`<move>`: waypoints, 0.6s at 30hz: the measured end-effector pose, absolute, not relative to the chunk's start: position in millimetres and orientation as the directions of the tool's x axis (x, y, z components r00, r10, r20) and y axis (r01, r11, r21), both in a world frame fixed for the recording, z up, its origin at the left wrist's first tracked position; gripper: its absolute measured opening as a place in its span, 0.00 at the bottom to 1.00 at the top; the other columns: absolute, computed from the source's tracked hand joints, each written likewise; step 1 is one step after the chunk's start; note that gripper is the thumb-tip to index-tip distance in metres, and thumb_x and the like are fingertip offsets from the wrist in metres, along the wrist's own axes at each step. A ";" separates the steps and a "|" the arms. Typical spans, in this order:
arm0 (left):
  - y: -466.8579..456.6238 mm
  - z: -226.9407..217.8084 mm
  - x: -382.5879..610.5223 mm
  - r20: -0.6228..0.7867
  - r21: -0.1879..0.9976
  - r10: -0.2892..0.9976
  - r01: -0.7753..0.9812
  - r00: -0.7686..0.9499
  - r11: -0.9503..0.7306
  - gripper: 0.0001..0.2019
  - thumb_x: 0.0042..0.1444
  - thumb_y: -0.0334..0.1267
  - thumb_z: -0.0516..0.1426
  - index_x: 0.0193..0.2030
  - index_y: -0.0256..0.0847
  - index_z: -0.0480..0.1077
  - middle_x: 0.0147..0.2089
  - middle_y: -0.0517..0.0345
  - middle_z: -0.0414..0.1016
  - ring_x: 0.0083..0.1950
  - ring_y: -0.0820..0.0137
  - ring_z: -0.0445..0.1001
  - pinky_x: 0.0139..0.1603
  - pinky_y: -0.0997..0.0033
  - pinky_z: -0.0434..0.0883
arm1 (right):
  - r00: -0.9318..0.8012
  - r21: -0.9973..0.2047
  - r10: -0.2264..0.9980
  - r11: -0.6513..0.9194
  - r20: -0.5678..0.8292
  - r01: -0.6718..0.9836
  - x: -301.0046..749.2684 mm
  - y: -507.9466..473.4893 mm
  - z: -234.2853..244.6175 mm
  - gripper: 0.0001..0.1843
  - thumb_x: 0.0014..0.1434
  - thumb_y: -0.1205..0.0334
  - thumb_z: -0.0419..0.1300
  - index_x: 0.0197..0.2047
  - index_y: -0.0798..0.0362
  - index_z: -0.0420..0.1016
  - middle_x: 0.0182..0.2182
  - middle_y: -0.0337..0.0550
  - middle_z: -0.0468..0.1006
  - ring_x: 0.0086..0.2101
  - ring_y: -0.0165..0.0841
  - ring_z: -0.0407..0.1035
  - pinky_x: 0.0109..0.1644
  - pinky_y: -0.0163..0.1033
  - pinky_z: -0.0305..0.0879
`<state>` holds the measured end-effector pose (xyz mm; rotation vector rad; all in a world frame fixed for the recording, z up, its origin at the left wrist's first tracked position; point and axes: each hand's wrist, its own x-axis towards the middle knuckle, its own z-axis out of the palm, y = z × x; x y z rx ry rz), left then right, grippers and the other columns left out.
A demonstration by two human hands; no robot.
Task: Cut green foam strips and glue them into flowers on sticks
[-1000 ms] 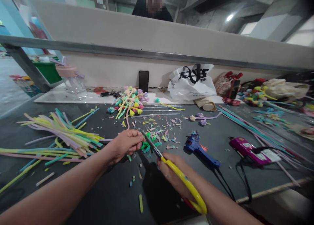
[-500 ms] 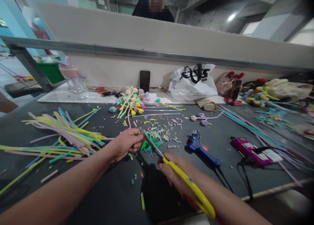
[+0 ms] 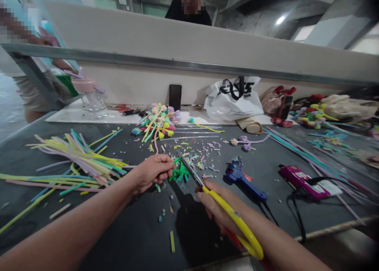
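My left hand [image 3: 156,169] is closed in a pinch, and a short end of a green pipe cleaner [image 3: 177,160] pokes out past the fingertips. In my right hand [image 3: 217,208] is a pair of scissors [image 3: 233,219] with a yellow and red handle. Its blades point up and left, their tips close to the green end; I cannot tell if they touch it. Just beneath lies a small pile of cut green pieces [image 3: 181,173]. Tiny pastel clippings [image 3: 204,150] are scattered beyond the blades.
Pastel pipe cleaners [image 3: 79,156] lie heaped at left. Pipe cleaner flowers [image 3: 160,119] sit at the back, near a phone [image 3: 175,97]. A blue glue gun [image 3: 245,184] and a magenta corded device [image 3: 304,182] rest at right. A person [image 3: 189,8] is behind the partition.
The scissors and my right hand have shifted slightly right, away from my left hand, and the green end now shows. Another person has come into view at far left.
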<state>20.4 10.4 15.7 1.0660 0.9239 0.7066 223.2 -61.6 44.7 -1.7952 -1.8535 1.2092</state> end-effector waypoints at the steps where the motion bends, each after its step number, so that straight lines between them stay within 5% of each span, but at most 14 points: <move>1: 10.3 16.4 20.4 -0.279 0.940 0.847 -0.054 0.452 0.338 0.11 0.48 0.42 0.58 0.28 0.36 0.62 0.21 0.65 0.64 0.14 0.86 0.49 0.13 0.86 0.45 | -0.206 -0.706 0.920 -0.100 -0.334 0.701 223.5 -62.5 46.4 0.10 0.56 0.57 0.49 0.36 0.52 0.67 0.16 0.32 0.65 0.13 0.23 0.56 0.16 0.29 0.51; 18: 13.5 16.7 17.4 -0.252 0.938 0.847 -0.096 0.468 0.332 0.13 0.51 0.44 0.56 0.24 0.36 0.62 0.20 0.63 0.65 0.14 0.84 0.53 0.12 0.85 0.48 | -0.217 -0.574 0.970 0.115 -0.113 0.811 213.8 -60.0 30.2 0.07 0.52 0.60 0.50 0.28 0.52 0.66 0.19 0.35 0.64 0.20 0.27 0.58 0.25 0.32 0.53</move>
